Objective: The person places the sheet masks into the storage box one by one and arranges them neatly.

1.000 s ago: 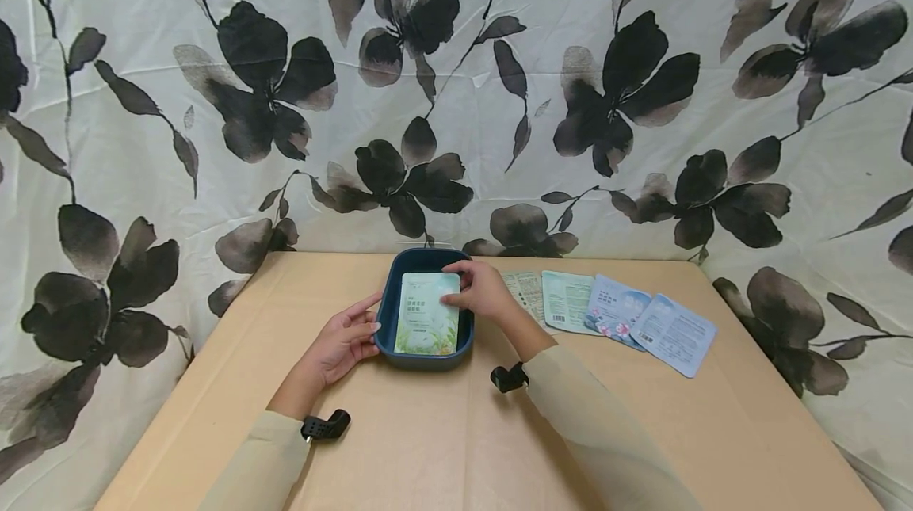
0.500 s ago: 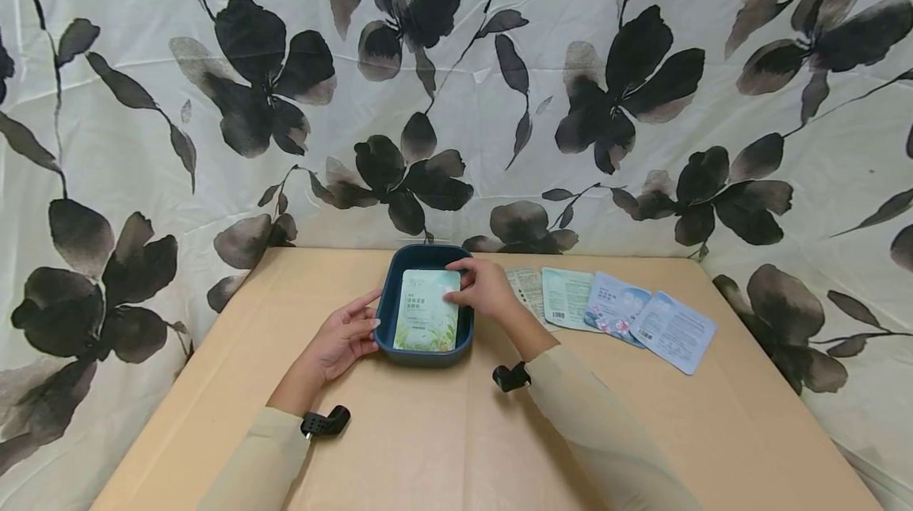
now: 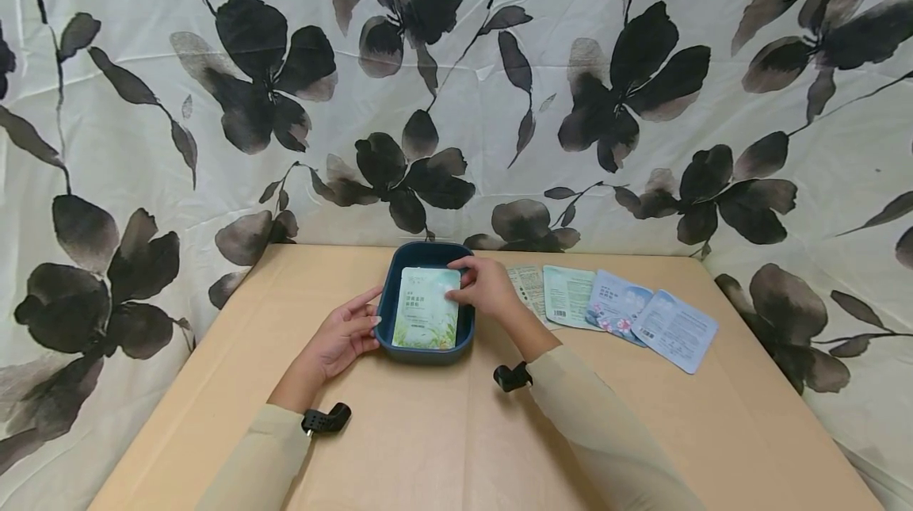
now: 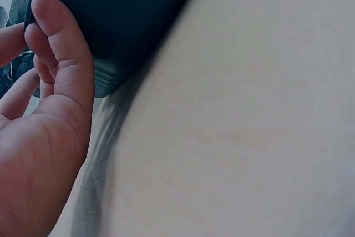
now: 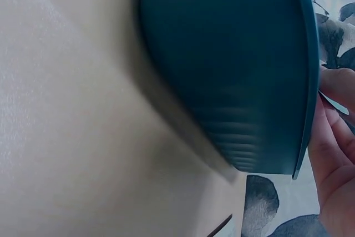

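Observation:
A dark blue plastic bin [image 3: 426,356] stands near the back of the table. Inside it, a pale green sheet mask packet [image 3: 425,309] lies face up, with printed text and plants along its lower end. My right hand [image 3: 490,289] reaches over the bin's right rim and pinches the packet's right edge between thumb and fingers. At the left side, my left hand [image 3: 344,337] holds the bin by its rim, thumb and fingers close together in the left wrist view. The right wrist view shows the bin's outer wall [image 5: 233,70]; most of the packet is hidden there.
Right of the bin, several packets lie in an overlapping row: a cream printed one [image 3: 528,289], a green one [image 3: 569,297], a blue flowered one [image 3: 615,306] and a blue text-covered one [image 3: 674,330]. A floral cloth [image 3: 456,99] hangs behind the table [image 3: 414,440].
The packet in the bin has shifted very slightly under my right hand. My left hand keeps its place on the bin. The whole view has tilted a little.

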### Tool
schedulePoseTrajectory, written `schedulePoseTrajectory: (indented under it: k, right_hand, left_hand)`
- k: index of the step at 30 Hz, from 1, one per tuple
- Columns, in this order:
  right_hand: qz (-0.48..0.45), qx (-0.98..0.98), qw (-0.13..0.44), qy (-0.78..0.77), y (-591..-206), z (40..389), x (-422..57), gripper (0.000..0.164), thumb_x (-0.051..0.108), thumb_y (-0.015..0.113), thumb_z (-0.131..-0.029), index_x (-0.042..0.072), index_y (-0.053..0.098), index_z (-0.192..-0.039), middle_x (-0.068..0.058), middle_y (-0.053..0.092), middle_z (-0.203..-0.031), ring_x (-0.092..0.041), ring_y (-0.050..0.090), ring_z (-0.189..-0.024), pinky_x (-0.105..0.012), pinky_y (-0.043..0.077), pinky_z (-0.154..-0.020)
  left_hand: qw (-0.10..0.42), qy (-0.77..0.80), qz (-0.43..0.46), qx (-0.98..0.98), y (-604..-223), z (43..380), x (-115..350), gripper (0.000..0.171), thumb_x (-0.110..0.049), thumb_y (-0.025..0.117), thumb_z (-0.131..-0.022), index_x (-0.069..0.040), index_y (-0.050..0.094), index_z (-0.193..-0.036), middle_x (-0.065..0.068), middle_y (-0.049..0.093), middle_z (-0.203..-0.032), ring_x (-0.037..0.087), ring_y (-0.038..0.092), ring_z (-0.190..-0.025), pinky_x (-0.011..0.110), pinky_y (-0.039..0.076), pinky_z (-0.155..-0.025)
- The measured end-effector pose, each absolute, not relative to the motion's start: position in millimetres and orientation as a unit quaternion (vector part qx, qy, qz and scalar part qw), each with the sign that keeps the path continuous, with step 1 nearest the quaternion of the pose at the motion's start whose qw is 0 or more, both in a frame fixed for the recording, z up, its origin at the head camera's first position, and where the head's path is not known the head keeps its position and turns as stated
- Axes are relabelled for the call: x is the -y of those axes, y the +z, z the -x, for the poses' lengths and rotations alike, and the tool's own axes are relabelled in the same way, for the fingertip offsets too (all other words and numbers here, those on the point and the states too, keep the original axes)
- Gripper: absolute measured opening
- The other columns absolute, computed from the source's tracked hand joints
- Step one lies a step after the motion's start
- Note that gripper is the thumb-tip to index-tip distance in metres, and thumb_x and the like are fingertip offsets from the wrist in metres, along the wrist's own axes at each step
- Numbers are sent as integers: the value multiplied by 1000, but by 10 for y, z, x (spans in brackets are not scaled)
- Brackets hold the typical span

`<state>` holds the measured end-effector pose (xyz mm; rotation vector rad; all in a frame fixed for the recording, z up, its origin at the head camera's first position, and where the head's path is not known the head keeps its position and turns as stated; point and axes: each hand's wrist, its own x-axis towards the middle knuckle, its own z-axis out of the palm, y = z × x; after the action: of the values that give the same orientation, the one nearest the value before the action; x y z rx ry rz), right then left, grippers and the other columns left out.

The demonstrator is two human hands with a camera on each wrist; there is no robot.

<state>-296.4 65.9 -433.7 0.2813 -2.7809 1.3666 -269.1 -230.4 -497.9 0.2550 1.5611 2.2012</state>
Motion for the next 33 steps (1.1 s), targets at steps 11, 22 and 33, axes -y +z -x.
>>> schedulePoseTrajectory:
  k: [11,22,33]
  right_hand:
    - [-83,898,21,432,-4337,2916,-650,48,13,88,-81,13,73,-126,-5,63,-85,-19,57,-75,-23,49,-61]
    - [-73,906,34,415,-4312,2862,-628,48,13,86,-82,11,71,-128,-5,67,-91,-20,60,-79,-24,55,-68]
    - [-69,905,64,415,-4297,2717,-771,44,17,86,-84,11,72,-125,-7,75,-101,-18,68,-88,-31,62,-80]
  left_hand:
    - [214,797,-94,-557,-4973,2673,2304,68,2,52,-103,-11,23,-163,3,58,-109,10,64,-75,24,59,-70]
    - [217,797,-98,-555,-4979,2691,2318,68,1,52,-103,-11,23,-164,3,58,-110,10,64,-76,25,60,-70]
    - [216,794,-84,-562,-4982,2694,2319,69,1,56,-102,-13,27,-163,4,59,-110,12,65,-77,26,60,-71]
